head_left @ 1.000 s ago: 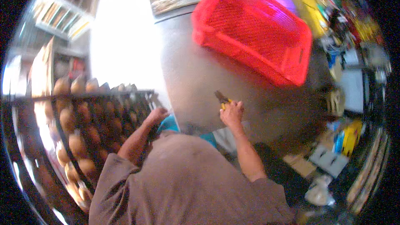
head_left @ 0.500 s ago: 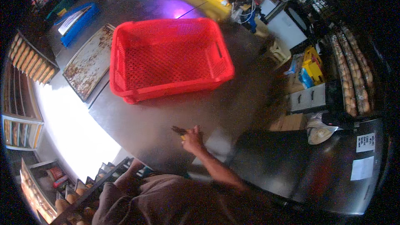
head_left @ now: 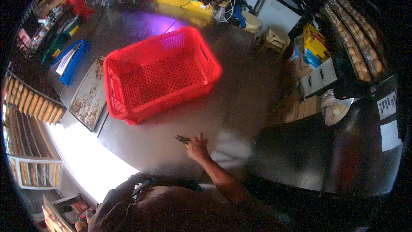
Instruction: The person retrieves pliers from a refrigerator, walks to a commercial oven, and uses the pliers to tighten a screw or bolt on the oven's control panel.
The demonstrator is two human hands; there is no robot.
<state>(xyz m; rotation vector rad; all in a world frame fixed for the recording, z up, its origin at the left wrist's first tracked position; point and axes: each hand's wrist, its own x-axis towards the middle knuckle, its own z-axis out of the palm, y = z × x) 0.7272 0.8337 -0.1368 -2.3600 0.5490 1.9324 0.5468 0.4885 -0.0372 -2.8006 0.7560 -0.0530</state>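
The left hand is out of sight below the dark sleeve and torso, so its grip cannot be told, while the right hand has its fingers wrapped around one pair of pliers, covering most of the yellow handles. The pliers' dark nose points left, over the bare near part of the table (whether they touch it is hard to judge). Beyond them stands one red crate, just beside one stained metal tray. Farther left lies one blue frame, its contents blurred. Brown loaves at the left are cut off by the fisheye rim, too crowded to count surely. At the right run three rows of wrapped round items; below them, two white sheets, the upper bearing dark lettering.
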